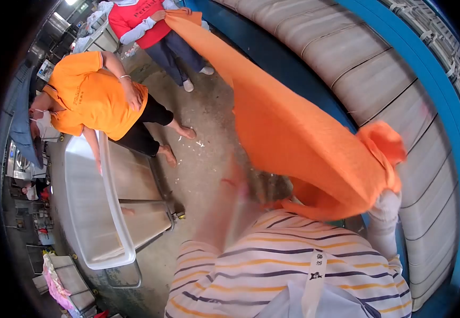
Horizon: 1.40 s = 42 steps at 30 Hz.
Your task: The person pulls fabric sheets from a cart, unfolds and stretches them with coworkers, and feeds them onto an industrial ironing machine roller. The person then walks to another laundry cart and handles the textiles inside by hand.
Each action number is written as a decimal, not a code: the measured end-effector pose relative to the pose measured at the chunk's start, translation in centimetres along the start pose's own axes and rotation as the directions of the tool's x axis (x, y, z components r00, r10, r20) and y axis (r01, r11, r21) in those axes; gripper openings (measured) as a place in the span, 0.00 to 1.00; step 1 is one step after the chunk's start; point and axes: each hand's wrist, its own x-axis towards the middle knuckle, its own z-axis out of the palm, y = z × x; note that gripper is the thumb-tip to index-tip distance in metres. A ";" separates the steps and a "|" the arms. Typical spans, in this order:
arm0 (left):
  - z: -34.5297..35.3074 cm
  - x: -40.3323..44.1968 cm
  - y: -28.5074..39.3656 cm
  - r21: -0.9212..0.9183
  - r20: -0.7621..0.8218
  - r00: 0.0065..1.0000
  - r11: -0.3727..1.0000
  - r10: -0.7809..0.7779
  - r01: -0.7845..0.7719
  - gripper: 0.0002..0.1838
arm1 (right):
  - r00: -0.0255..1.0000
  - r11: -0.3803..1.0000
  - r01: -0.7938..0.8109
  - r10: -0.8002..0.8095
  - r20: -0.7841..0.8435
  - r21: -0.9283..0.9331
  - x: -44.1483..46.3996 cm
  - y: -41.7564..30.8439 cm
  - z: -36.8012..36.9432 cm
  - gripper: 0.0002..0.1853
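A long orange cloth [299, 127] stretches from a co-worker in a red top at the back to the front of my body. My right hand [388, 201], below a white sleeve, is closed on the near end of the cloth, where it bunches up. My left hand [238, 183] is smeared by motion beside the cloth's lower edge, and its fingers cannot be made out. The co-worker's hands [158, 15] hold the far end of the cloth.
To the right runs a large machine with a padded belt [368, 69] and a blue frame [455, 116]. A white tub cart [126, 233] stands on the left, beside a person in an orange shirt [89, 95]. White scraps [200, 143] lie on the concrete floor.
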 end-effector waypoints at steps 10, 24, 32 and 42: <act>0.6 -4.9 -1.9 0.281 0.006 0.909 0.871 0.418 -0.402 0.24 | 0.840 0.877 -0.479 0.465 0.280 -0.020 -3.7 7.4 -5.7 0.34; 10.3 -15.8 -6.6 0.363 0.161 0.886 0.808 0.436 -0.464 0.12 | 0.851 0.940 0.340 -0.293 0.436 -0.033 -3.3 -2.9 9.5 0.39; 14.5 -15.2 -5.7 0.474 0.796 0.565 0.356 0.219 -0.806 0.18 | 0.928 0.468 0.005 0.327 -0.179 0.884 5.7 6.3 -4.1 0.21; -10.7 -10.7 -4.1 0.842 0.531 0.822 -0.020 0.207 -0.539 0.15 | 0.867 0.635 -0.400 0.030 -0.497 -0.661 13.5 22.1 -16.5 0.23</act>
